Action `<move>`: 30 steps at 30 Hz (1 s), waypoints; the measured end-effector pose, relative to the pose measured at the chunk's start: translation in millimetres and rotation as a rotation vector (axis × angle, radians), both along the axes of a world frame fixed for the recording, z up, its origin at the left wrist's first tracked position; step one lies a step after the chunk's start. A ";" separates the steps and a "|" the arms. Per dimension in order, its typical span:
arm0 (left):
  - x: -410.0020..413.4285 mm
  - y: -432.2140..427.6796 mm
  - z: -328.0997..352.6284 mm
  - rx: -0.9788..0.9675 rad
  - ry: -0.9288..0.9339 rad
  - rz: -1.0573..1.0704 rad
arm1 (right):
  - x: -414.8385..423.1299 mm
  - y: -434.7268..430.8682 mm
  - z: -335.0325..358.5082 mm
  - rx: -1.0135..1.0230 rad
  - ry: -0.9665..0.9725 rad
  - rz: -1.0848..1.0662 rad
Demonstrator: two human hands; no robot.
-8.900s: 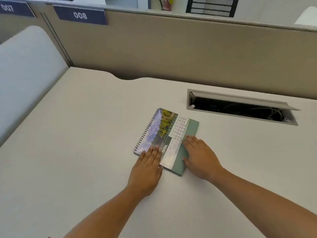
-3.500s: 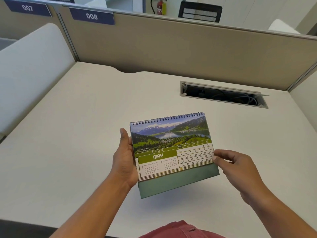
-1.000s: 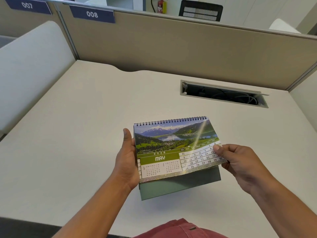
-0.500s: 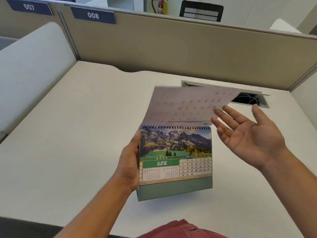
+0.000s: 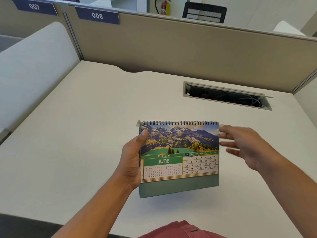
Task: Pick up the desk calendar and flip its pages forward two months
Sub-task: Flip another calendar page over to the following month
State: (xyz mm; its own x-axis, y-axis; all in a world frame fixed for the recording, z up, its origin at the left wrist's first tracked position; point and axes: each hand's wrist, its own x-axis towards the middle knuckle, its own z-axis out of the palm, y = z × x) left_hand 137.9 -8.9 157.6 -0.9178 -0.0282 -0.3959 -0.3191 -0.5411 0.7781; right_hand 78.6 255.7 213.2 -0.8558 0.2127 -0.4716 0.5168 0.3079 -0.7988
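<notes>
Above the pale desk (image 5: 82,127), the calendar (image 5: 179,158) hangs in the left hand (image 5: 132,162)'s one-sided grip showing June, right hand (image 5: 243,146) open just beside it; a careless swipe could flip extra pages.

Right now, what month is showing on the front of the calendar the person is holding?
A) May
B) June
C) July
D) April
B: the front page of the desk calendar reads JUNE in white letters on a green band, under a mountain photo, while the left hand holds its left edge.
</notes>
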 end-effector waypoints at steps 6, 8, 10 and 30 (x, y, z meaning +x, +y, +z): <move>-5.1 2.4 9.9 -0.141 -0.080 0.005 | 8.0 -5.4 -11.1 -0.045 -0.050 0.019; -10.0 3.4 12.8 -0.232 -0.117 0.001 | 8.7 -7.6 -10.4 -0.110 -0.033 -0.032; -15.8 2.6 15.6 -0.313 -0.150 -0.005 | 7.8 -7.9 -10.3 -0.137 -0.012 -0.085; -99.2 -17.2 20.5 -0.533 -0.240 -0.058 | -84.9 -30.6 -18.0 0.008 0.121 -0.083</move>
State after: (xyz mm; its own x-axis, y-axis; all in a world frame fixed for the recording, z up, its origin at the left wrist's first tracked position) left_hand 38.7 -26.1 178.1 -0.8103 -0.2331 -0.5376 -0.5371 -0.0714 0.8405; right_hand -6.3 225.2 195.2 -0.8854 0.2889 -0.3641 0.4410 0.2749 -0.8543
